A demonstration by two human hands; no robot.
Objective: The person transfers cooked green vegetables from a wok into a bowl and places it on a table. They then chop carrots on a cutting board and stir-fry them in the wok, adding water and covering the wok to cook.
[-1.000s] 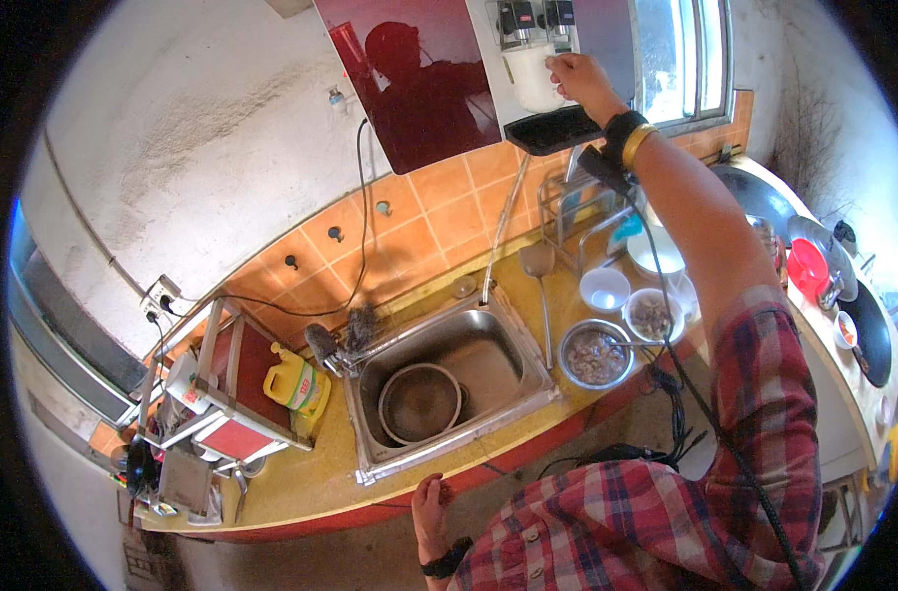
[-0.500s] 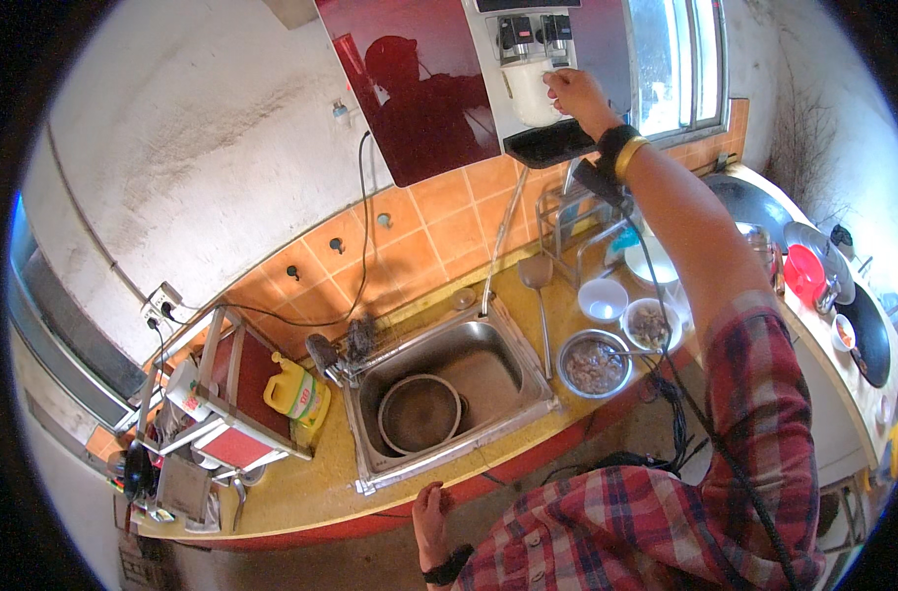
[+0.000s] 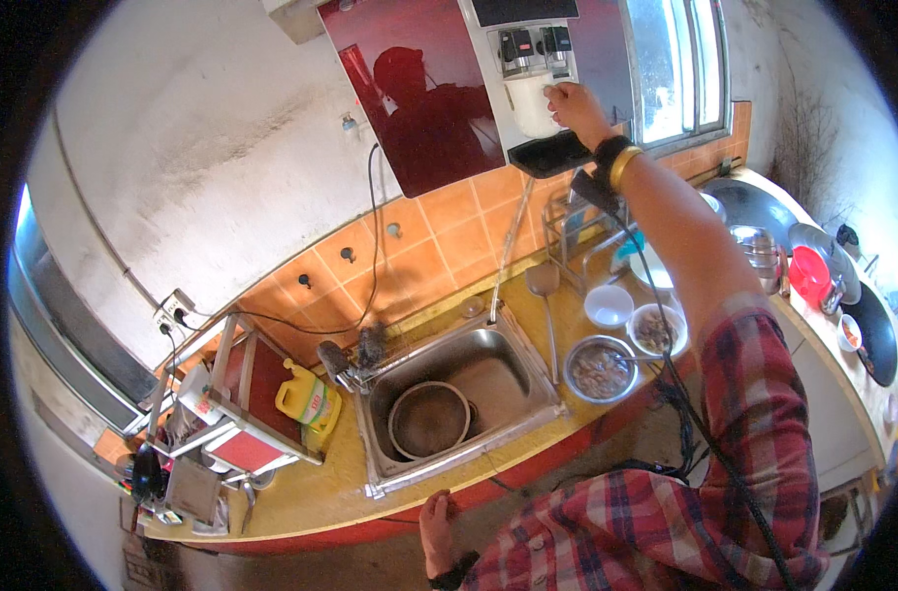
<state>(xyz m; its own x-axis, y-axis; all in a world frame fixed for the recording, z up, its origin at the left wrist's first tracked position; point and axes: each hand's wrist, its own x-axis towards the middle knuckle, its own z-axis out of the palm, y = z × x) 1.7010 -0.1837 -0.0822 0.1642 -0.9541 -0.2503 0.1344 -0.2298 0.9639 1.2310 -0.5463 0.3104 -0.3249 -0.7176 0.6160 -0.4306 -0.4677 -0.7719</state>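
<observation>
My right hand point(image 3: 575, 110) is closed on the handle of a white pitcher point(image 3: 530, 106). The pitcher is upright under the taps point(image 3: 520, 51) of a wall-mounted water dispenser point(image 3: 405, 118) with a dark red glossy front. Beneath it juts the dispenser's black drip tray point(image 3: 549, 154). I cannot make out whether water is running. My left hand point(image 3: 436, 527) hangs low in front of the counter's edge, fingers loosely bent and partly apart, with nothing visible in it. Nearest to it is the steel sink point(image 3: 488, 379), in which a round pan point(image 3: 429, 422) sits.
Right of the sink are a spatula point(image 3: 545, 286), a steel bowl of food point(image 3: 600, 370) and white bowls point(image 3: 609, 305). A yellow jug point(image 3: 306, 396) stands beside a rack point(image 3: 262, 414) on the left. A black cable point(image 3: 710, 433) hangs past my right arm. Woks point(image 3: 749, 202) lie at far right.
The view has shifted slightly, so the whole scene sits a little lower and to the right. My right hand stays on the pitcher under the taps, and my left hand still hangs low.
</observation>
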